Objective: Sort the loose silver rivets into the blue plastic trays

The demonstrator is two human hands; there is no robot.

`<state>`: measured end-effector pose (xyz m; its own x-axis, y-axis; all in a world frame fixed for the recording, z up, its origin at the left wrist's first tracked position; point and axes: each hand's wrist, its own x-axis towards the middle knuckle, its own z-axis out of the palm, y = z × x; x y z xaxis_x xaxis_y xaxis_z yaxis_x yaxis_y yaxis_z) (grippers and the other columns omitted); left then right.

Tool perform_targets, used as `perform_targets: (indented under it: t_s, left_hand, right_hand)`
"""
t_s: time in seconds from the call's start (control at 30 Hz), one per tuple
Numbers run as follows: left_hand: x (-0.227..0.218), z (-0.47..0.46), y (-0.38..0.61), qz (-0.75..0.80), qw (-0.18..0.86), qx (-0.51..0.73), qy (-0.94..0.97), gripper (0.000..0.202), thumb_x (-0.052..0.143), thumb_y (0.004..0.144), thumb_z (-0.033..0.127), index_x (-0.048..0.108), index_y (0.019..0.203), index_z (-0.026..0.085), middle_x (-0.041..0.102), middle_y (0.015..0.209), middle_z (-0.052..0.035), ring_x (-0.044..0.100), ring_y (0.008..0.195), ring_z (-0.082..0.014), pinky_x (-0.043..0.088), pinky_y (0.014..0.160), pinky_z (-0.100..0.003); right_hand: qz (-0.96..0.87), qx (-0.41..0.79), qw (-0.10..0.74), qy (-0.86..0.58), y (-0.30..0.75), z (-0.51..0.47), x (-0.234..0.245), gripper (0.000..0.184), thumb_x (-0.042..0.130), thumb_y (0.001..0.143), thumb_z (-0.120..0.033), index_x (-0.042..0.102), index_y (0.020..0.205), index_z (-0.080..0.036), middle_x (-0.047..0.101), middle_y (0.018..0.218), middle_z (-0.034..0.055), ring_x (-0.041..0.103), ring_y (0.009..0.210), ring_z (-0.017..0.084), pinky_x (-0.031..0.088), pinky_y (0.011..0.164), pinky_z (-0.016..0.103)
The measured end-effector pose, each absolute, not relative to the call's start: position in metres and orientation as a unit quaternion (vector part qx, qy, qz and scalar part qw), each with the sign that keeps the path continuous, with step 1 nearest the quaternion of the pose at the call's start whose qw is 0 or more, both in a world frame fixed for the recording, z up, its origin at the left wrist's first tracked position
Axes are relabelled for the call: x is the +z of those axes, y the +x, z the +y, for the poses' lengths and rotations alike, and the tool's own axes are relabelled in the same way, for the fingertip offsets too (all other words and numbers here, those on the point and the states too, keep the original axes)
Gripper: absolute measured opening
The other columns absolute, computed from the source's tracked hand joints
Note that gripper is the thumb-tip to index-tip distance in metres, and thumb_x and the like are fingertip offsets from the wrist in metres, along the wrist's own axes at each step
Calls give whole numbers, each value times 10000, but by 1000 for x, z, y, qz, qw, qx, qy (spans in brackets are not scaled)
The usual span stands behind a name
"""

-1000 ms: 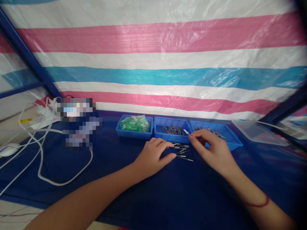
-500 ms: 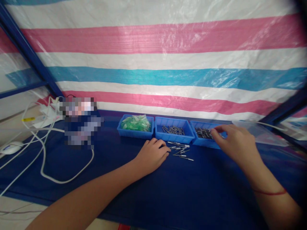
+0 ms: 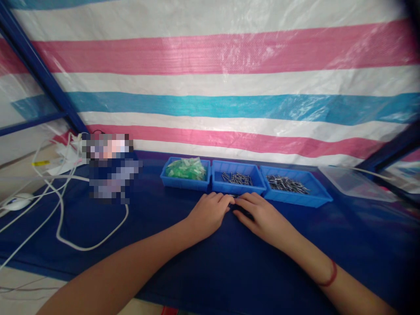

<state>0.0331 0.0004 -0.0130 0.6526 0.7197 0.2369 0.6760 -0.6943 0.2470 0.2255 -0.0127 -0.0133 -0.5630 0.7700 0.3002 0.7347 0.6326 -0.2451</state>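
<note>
My left hand (image 3: 210, 214) rests on the blue tabletop in front of the middle bin, its fingers curled and pressed together; what they hold, if anything, is hidden. Facing it, my right hand (image 3: 262, 216) almost touches its fingertips, with the thumb apart from the bent fingers and nothing visible between them. A bit of a metal pop rivet (image 3: 231, 195) shows just behind the fingertips; the hands hide the table beneath. Behind them stand a blue bin (image 3: 239, 189) with silvery rivets and, to its right, another bin (image 3: 300, 199) with a denser heap of rivets.
A third blue bin (image 3: 185, 183) at the left holds green-and-clear plastic bags (image 3: 187, 168). White cables (image 3: 61, 210) and a white mouse (image 3: 19, 201) lie at far left, beside a blurred patch. A clear plastic sheet (image 3: 357, 183) lies at right. Striped tarp (image 3: 210, 105) hangs behind.
My right hand has moved left from the right-hand bin to meet my left hand. The loose rivets on the table are now mostly covered. My left fingers have drawn closer together.
</note>
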Motion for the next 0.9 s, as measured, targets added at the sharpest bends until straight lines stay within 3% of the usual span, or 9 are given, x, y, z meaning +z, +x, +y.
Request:
perform_targets:
  t_s: [0.23, 0.53, 0.9]
  left_hand:
    - [-14, 2, 32, 386, 63, 166, 905, 175, 432, 939, 239, 562, 1047, 197, 617, 984, -39, 543, 903, -208, 401, 757, -328]
    - [-15, 2, 32, 384, 48, 174, 906, 212, 440, 936, 301, 613, 891, 186, 592, 909, -41, 524, 840, -187, 388, 738, -313]
    - [-15, 4, 31, 385, 124, 220, 888, 149, 512, 899, 290, 618, 919, 188, 619, 909, -31, 551, 847, -183, 395, 767, -313]
  right_hand:
    - [-871, 45, 202, -445, 228, -9, -18, 139, 488, 892, -166, 610, 950, -197, 615, 897, 64, 563, 833, 211, 467, 746, 358]
    - [-874, 45, 214, -434, 227, -9, -20, 163, 470, 902, -156, 600, 998, -179, 602, 973, 82, 534, 902, 222, 454, 811, 386]
    - [-868, 39, 228, -439, 226, -9, -17, 171, 457, 920, -196, 618, 976, -197, 623, 964, 73, 548, 910, 223, 441, 795, 382]
